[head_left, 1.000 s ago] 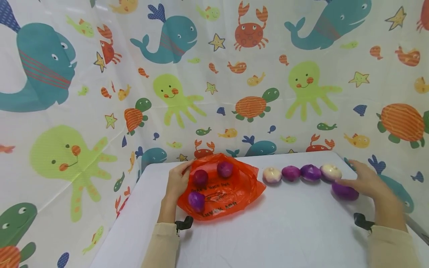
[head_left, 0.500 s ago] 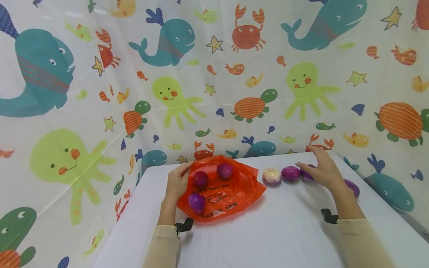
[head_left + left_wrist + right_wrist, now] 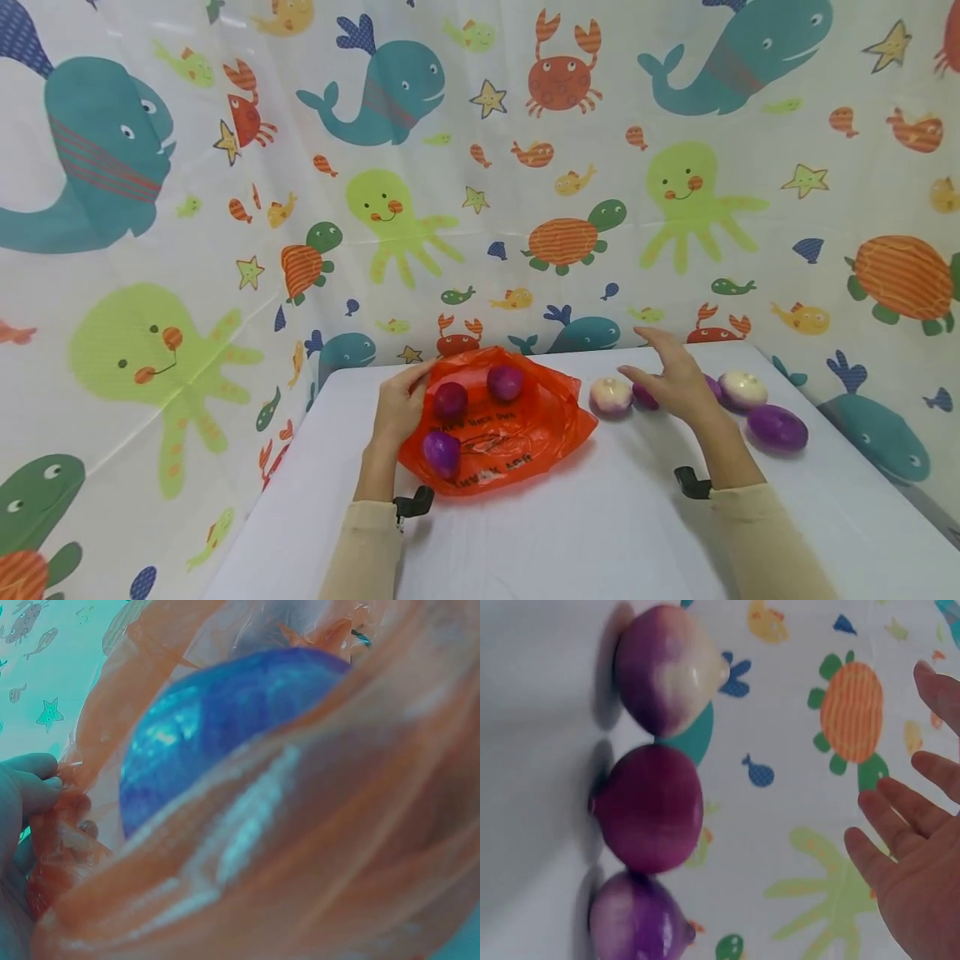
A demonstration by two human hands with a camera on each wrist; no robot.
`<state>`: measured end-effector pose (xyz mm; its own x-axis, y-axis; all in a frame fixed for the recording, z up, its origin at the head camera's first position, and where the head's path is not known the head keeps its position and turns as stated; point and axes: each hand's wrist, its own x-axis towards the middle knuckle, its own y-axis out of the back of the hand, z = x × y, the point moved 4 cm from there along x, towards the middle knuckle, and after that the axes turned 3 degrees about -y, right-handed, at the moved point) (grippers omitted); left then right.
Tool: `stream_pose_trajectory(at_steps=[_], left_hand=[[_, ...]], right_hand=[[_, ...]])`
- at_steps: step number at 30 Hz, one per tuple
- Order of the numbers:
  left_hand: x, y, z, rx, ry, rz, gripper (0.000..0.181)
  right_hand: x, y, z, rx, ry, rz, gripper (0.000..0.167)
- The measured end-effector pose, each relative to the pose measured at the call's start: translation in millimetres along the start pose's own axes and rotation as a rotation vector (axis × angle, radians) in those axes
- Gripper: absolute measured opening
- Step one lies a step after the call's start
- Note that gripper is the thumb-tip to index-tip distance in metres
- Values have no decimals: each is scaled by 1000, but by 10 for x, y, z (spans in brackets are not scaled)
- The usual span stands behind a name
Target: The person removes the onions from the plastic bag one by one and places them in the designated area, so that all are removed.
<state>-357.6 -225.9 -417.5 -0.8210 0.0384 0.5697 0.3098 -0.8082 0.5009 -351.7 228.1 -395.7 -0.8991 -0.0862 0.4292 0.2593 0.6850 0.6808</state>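
Observation:
An orange-red plastic bag (image 3: 551, 417) lies at the left of the white table, its mouth spread. Several purple onions (image 3: 441, 452) show in it. My left hand (image 3: 401, 408) pinches the bag's left edge; in the left wrist view, fingers (image 3: 34, 784) hold the crumpled plastic beside a large round onion (image 3: 217, 727). My right hand (image 3: 671, 379) hovers, fingers spread, over the row of onions, holding nothing. It partly covers a magenta onion (image 3: 643, 396). Left of it lies a white onion (image 3: 611, 396). In the right wrist view, the magenta onion (image 3: 652, 810) sits between two others.
At the right end of the row lie another white onion (image 3: 742, 389) and, nearer the front, an oval purple onion (image 3: 777, 429). The white table (image 3: 585, 533) ends at a curtain (image 3: 480, 275) printed with sea animals at the back and sides.
My right hand has moved left from beside the oval purple onion, along the row, with fingers spread. The left hand and the bag have stayed in place.

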Motion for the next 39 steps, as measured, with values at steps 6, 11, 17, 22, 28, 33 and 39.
stream_pose_trajectory(at_steps=[6, 11, 17, 22, 28, 33, 39], left_hand=[[-9, -11, 3, 7, -7, 0, 36], [2, -3, 4, 7, -5, 2, 36], [31, 17, 15, 1, -6, 8, 36], [30, 17, 24, 4, -7, 7, 34], [17, 12, 17, -1, 1, 7, 34], [8, -6, 9, 6, -16, 16, 34], [4, -13, 21, 7, -21, 6, 34]], right_hand=[[39, -227, -223, 38, 58, -9, 74], [50, -375, -420, 83, 125, -2, 69], [72, -560, -613, 104, 162, -45, 63], [64, -684, -709, 111, 174, -79, 61], [30, -773, -761, 110, 186, -93, 59], [-1, -835, -804, 116, 208, -99, 61], [-39, -935, -930, 152, 311, -84, 58]])
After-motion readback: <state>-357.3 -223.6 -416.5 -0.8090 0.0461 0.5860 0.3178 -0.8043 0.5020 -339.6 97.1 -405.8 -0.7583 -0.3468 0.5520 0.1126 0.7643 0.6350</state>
